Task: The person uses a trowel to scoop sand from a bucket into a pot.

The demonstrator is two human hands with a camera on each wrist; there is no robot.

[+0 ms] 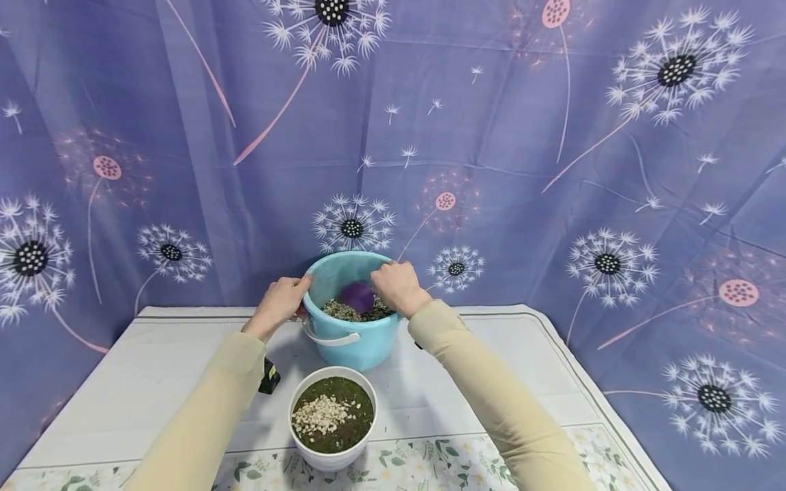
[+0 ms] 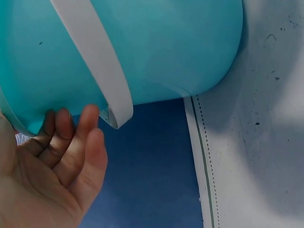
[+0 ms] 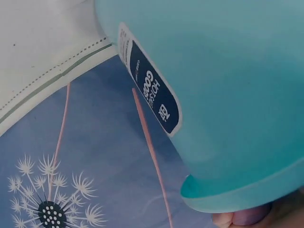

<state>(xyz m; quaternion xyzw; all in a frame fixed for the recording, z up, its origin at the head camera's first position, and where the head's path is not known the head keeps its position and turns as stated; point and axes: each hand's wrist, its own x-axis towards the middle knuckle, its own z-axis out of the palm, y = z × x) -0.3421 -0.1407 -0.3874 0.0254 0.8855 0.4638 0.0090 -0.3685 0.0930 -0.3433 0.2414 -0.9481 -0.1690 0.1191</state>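
Note:
A light-blue bucket [image 1: 353, 348] with a white handle [image 1: 331, 340] stands at the back of the table, with a pale grainy mix [image 1: 340, 311] inside. My left hand [image 1: 279, 300] holds the bucket's left rim, thumb at the top edge and fingers outside, as the left wrist view shows. My right hand [image 1: 398, 283] is curled over the right side of the opening, gripping a purple scoop [image 1: 357, 297] whose round end rests in the mix. The scoop's handle is mostly hidden by the hand. Only fingertips [image 3: 223, 219] show below the rim in the right wrist view.
In front of the bucket stands a white pot [image 1: 331, 462] of dark green-brown soil, with pale pebbles [image 1: 322, 414] heaped on its left part. A white tablecloth [image 1: 491, 368] with a floral front band covers the table. A blue dandelion-print curtain [image 1: 393, 136] hangs close behind.

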